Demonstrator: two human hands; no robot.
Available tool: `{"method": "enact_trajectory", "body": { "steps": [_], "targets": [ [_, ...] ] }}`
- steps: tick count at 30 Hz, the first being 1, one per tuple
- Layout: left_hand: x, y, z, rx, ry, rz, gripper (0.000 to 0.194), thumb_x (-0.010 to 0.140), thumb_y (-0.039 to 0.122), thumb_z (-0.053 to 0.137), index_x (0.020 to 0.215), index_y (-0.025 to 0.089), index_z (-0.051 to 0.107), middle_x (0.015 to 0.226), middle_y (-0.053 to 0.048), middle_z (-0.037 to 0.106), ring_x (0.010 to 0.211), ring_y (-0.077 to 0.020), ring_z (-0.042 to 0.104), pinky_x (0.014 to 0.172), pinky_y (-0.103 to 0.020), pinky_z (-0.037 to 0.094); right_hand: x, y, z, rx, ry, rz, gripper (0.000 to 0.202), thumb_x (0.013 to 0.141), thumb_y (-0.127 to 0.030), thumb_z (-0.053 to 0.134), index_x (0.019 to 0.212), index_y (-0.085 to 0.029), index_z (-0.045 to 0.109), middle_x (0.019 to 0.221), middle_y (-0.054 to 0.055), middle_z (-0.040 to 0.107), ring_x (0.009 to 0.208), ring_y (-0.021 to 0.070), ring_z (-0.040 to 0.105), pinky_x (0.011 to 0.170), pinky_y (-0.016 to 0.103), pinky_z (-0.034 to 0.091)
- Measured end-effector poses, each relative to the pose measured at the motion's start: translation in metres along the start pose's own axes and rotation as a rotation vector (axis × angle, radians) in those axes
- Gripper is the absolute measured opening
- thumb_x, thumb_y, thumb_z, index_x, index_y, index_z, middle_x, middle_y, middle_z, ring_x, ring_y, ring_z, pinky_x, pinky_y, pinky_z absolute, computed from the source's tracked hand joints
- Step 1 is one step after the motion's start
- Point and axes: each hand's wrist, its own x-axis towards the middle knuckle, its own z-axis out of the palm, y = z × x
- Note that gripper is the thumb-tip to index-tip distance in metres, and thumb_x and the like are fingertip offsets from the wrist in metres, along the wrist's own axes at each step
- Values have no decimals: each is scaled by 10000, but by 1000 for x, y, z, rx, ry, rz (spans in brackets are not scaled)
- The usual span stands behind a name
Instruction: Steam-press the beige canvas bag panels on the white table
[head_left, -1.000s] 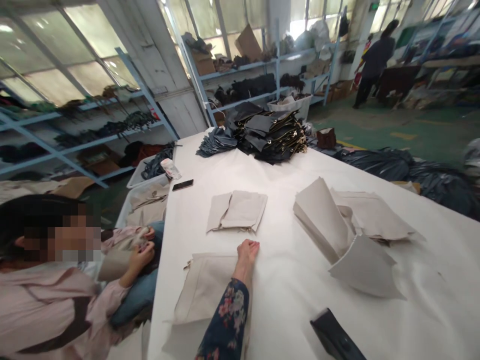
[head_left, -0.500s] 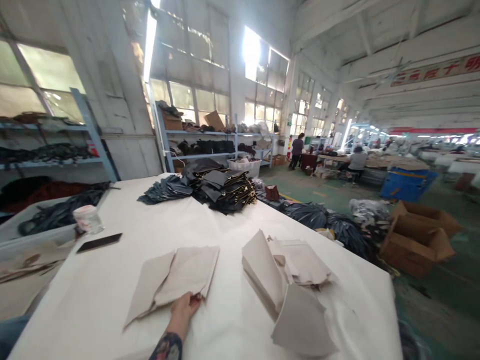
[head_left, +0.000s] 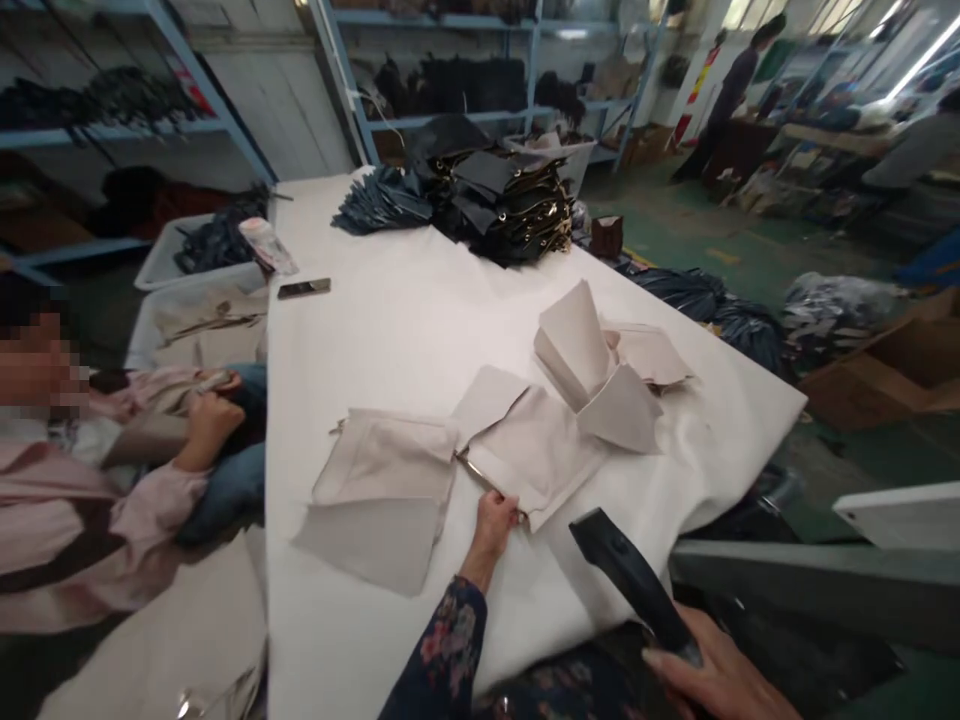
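Note:
My left hand (head_left: 495, 520) pinches the lower corner of a beige bag piece (head_left: 544, 450), which lies on the white table (head_left: 360, 330). A narrow metallic strip, perhaps a zip, runs along its edge beside my fingers. My right hand (head_left: 720, 665) grips a black handheld tool with a wide flat head (head_left: 630, 575), shaped like a clipper, over the table's near edge. Left of the held piece lies another beige bag piece (head_left: 397, 450) with a flap folded out toward me. More beige pieces (head_left: 600, 365) stand partly open just beyond, on the right.
Black pieces with gold-coloured trim (head_left: 495, 190) are heaped at the table's far end. A phone (head_left: 304, 288) and a cup (head_left: 268, 245) sit by the left edge. A seated person (head_left: 150, 450) handles beige material at left. A cardboard box (head_left: 885, 360) stands right.
The view has tilted down. The held beige piece has shifted right, closer to the standing pieces. My right hand with the black tool, another beige piece and the seated person have come into view.

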Motion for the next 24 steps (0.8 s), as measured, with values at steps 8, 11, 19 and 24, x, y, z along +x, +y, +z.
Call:
{"method": "enact_trajectory", "body": {
  "steps": [8,11,19,24],
  "targets": [
    [-28,-7,-29,-38,-104,-19,276,508,242,749,722,112,635,604,-16,661,516,-130,570,468,-227,431,3,-10,40,78,-96,28,286,763,-430,601,866,-163,595,536,-36,548,499,142,521,502,229,437],
    [-35,-3,-29,-51,-155,-29,311,515,269,760,755,105,647,668,-41,686,565,-144,599,511,-242,461,15,-5,50,129,-117,14,278,765,-421,603,852,-160,567,521,-40,549,458,128,509,472,224,431],
    [-47,-5,-39,-25,-248,-40,410,546,373,771,823,95,657,770,-95,707,637,-172,629,578,-279,493,36,3,61,254,-199,73,299,761,-450,612,751,-175,493,452,-74,502,369,87,449,395,199,411],
    [-59,-20,-37,139,-265,-56,397,599,421,722,808,90,659,740,-99,698,592,-173,617,560,-290,500,41,-7,62,199,-131,115,277,786,-434,588,754,-189,461,445,-76,499,366,88,448,370,196,410]
  ]
}}
